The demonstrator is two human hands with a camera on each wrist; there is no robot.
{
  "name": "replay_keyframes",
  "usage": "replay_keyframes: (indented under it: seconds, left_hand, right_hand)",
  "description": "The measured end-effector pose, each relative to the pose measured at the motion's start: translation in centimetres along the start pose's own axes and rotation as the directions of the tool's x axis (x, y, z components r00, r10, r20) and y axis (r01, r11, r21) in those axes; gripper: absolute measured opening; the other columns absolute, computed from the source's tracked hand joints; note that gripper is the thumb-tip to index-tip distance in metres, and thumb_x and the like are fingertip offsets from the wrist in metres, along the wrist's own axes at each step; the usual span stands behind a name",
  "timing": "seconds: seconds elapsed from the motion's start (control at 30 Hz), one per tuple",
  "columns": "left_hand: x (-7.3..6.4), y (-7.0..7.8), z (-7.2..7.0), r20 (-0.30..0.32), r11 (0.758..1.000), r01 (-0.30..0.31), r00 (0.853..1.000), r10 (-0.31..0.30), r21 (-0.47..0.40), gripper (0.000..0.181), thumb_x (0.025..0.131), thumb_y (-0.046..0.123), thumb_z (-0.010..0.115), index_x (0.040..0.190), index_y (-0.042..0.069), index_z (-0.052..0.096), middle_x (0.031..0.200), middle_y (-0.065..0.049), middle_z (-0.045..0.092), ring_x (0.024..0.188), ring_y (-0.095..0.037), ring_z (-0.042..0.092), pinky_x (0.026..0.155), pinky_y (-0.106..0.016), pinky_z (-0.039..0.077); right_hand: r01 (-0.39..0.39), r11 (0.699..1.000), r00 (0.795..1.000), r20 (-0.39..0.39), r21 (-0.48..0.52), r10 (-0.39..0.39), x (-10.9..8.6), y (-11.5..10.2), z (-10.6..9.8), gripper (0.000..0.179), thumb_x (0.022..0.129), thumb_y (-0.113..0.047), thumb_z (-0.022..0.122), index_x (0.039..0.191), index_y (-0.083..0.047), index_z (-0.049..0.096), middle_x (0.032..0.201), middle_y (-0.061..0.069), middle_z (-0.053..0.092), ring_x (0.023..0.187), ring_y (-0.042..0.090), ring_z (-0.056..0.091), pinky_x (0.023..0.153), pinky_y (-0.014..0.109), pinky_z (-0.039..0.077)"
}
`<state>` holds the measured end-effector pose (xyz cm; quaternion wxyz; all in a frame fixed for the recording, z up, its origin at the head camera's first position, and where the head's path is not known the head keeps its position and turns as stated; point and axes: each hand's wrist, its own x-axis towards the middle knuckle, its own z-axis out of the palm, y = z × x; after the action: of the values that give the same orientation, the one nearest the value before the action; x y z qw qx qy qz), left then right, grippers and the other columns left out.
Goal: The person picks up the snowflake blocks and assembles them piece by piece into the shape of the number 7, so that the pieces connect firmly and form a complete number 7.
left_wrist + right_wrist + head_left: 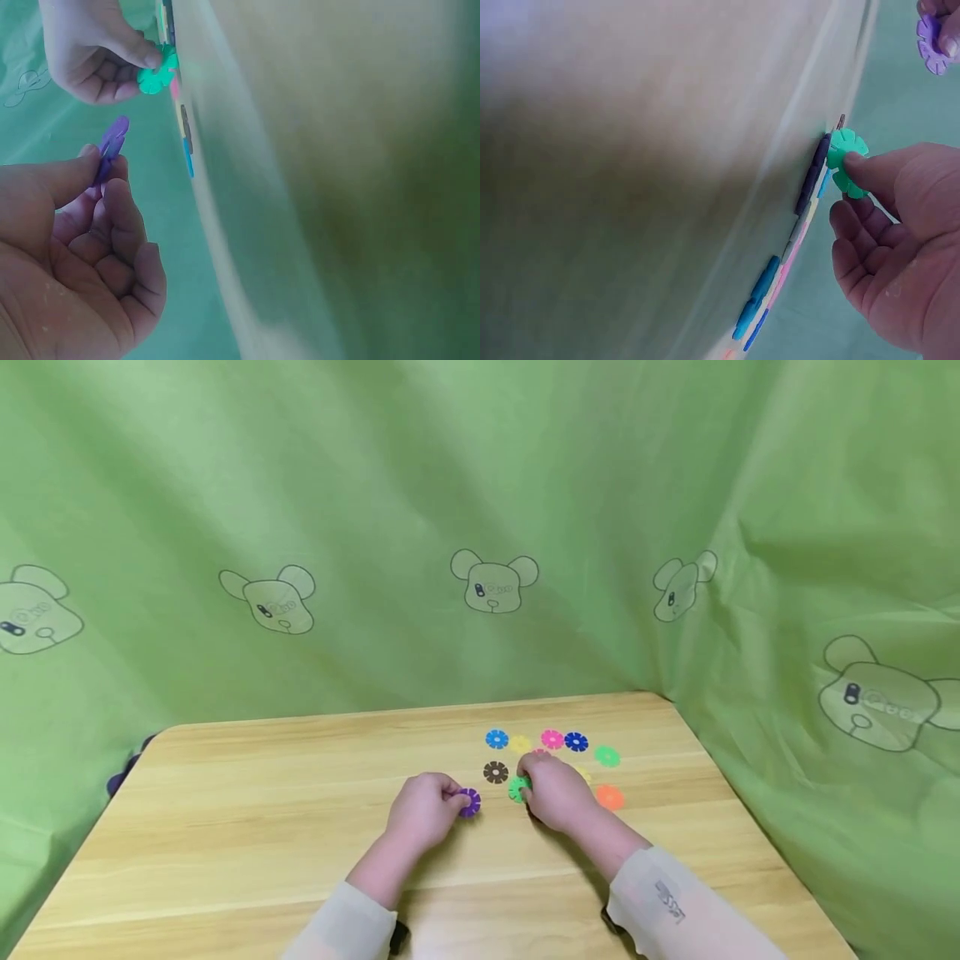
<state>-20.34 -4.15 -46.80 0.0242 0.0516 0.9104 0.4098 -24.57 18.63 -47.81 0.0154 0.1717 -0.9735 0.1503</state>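
Between thumb and fingers, my left hand (423,810) pinches a purple notched plastic disc (470,802). In the left wrist view this purple disc (112,146) is seen nearly edge-on, off the table. To the right, my right hand (558,789) pinches a green notched disc (517,789) by its rim. The right wrist view shows the thumb over the face of the green disc (847,154), whose slots are visible. The two held discs are apart. A brown disc (496,772) lies just beyond them, and my right hand partly covers other discs.
Loose discs lie flat on the wooden table (262,827): blue (497,739), yellow (521,744), pink (552,739), dark blue (577,742), green (607,756) and orange (610,797). A green curtain (375,485) with bear-head prints hangs behind and beside the table.
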Motion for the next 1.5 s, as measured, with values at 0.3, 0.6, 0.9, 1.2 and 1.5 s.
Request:
replay_keyframes:
  seconds: [0.3,0.6,0.9,1.2,1.5]
  left_hand:
    - [-0.4,-0.5,0.2,-0.005,0.998,0.004,1.000,-0.004,-0.062,0.007,0.095,0.016,0.079,0.094,0.009,0.077,0.079,0.005,0.071,0.063,-0.012,0.061,0.062,-0.031,0.053]
    - [-0.5,-0.7,0.0,-0.009,0.996,0.009,1.000,-0.010,-0.092,0.007,0.097,0.017,0.077,0.095,0.010,0.076,0.077,0.005,0.069,0.059,-0.012,0.061,0.059,-0.031,0.053]
    - [-0.2,-1.1,-0.2,-0.019,0.999,-0.041,0.999,0.041,-0.024,0.008,0.098,0.018,0.077,0.098,0.010,0.078,0.083,0.005,0.073,0.066,-0.010,0.060,0.066,-0.031,0.054]
    - [-0.4,-0.9,-0.3,-0.049,0.995,-0.056,0.997,0.052,-0.083,0.013,0.098,0.016,0.077,0.105,0.006,0.077,0.081,0.005,0.071,0.065,-0.010,0.061,0.062,-0.029,0.054]
    - [-0.9,-0.7,-0.4,-0.044,0.980,-0.073,0.997,0.066,-0.188,0.013,0.097,0.013,0.077,0.106,0.003,0.077,0.083,0.003,0.074,0.070,-0.015,0.067,0.063,-0.027,0.056]
  right_hand:
    - [0.023,1.000,1.000,-0.018,0.008,-0.023,-0.3,-0.3,-0.2,0.020,0.091,-0.006,0.081,0.109,-0.007,0.072,0.105,0.007,0.073,0.102,0.032,0.070,0.095,0.049,0.059]
    - [0.057,0.994,0.995,-0.088,0.090,-0.049,-1.4,-0.6,-0.5,0.015,0.093,-0.008,0.080,0.107,-0.008,0.078,0.108,0.007,0.076,0.107,0.031,0.071,0.099,0.049,0.057]
    - [0.196,0.975,0.969,-0.175,0.104,-0.176,-2.7,-1.7,-0.7,0.012,0.092,-0.004,0.080,0.103,-0.010,0.077,0.104,0.005,0.077,0.100,0.027,0.073,0.096,0.047,0.059]
    - [0.264,0.960,0.935,-0.267,0.093,-0.232,-3.3,-2.3,-0.8,0.011,0.090,-0.010,0.084,0.099,-0.012,0.078,0.096,0.001,0.079,0.086,0.019,0.076,0.079,0.037,0.063]
    - [0.339,0.934,0.904,-0.314,0.113,-0.290,-3.8,-2.6,-0.8,0.012,0.089,-0.009,0.085,0.097,-0.012,0.077,0.089,0.001,0.079,0.075,0.013,0.073,0.068,0.026,0.061]
